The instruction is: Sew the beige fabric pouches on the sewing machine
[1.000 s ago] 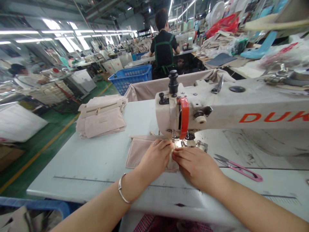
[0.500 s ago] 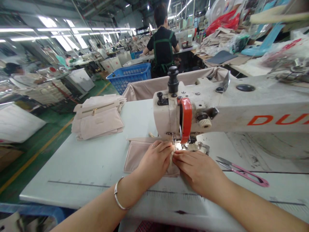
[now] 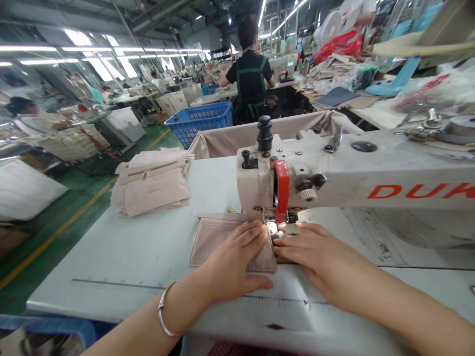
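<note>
A beige fabric pouch piece [image 3: 213, 237] lies flat on the pale sewing table [image 3: 129, 257], its right edge under the needle of the cream sewing machine [image 3: 334, 173]. My left hand [image 3: 232, 264] lies flat on the piece with fingers stretched out, thumb at its near edge. My right hand [image 3: 319, 254] rests flat beside the presser foot, fingers extended toward the needle. Neither hand grips anything. A silver bangle sits on my left wrist.
A stack of finished beige pouches [image 3: 152, 185] sits at the table's left rear. A beige cloth bin [image 3: 237, 136] hangs behind the table, a blue basket [image 3: 200, 118] beyond it. A person in black [image 3: 250, 79] works at a farther station. Cluttered tables fill the right.
Both hands have gone from pinching the fabric edge at the needle to lying flat. The piece sits slightly further under the foot. The pink snips are now hidden behind my right arm.
</note>
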The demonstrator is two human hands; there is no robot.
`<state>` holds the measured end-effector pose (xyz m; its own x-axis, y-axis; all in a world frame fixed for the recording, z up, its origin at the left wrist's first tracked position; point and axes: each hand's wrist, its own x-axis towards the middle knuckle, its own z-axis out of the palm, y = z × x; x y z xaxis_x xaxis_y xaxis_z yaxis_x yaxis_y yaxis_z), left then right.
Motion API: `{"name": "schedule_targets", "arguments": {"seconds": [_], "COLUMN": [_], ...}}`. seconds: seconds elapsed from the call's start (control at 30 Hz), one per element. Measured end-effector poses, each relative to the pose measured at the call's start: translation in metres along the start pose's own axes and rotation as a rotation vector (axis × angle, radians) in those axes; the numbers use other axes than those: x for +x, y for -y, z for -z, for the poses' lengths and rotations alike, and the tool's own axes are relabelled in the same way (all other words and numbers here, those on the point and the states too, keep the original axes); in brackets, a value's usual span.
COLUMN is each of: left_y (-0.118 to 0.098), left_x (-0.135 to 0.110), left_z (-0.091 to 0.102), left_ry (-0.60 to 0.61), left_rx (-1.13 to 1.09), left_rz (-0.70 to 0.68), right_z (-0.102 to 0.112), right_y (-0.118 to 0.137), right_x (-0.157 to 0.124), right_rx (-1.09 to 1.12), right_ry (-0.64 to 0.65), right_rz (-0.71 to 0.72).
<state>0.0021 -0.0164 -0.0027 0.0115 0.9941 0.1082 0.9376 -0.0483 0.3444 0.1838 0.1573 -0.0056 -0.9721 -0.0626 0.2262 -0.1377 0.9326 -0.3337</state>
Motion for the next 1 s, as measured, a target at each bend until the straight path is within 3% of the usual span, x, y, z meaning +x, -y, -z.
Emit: {"name": "schedule_targets", "arguments": {"seconds": [0.1, 0.17, 0.37, 0.47, 0.57, 0.63, 0.87, 1.0], "left_y": [-0.003, -0.005, -0.007, -0.003, 0.001, 0.002, -0.008, -0.007], "left_x": [-0.009, -0.011, -0.011, -0.01, -0.01, -0.009, -0.005, -0.002], "left_z": [-0.001, -0.003, -0.006, -0.009, -0.008, -0.005, -0.005, -0.006], "left_ry": [0.033, -0.004, -0.062, -0.132, -0.21, -0.226, -0.095, -0.095], "left_rx": [-0.001, -0.012, -0.136, -0.169, -0.223, -0.243, 0.047, 0.09], "left_rz": [-0.071, -0.089, -0.01, -0.012, -0.024, -0.033, -0.195, -0.218], "right_z": [0.013, 0.01, -0.019, -0.023, -0.021, -0.021, -0.026, -0.026], "right_y": [-0.011, -0.018, -0.022, -0.013, 0.0, 0.008, 0.014, 0.015], "right_x": [-0.01, -0.008, 0.018, 0.015, 0.006, 0.002, 0.004, 0.005], "right_rx": [-0.043, -0.075, -0.223, -0.145, 0.024, 0.088, 0.11, 0.113], "right_ry": [0.016, 0.019, -0.273, -0.26, -0.165, -0.112, -0.139, -0.157], "right_rz": [-0.044, -0.087, -0.32, -0.171, 0.057, 0.132, 0.182, 0.177]}}
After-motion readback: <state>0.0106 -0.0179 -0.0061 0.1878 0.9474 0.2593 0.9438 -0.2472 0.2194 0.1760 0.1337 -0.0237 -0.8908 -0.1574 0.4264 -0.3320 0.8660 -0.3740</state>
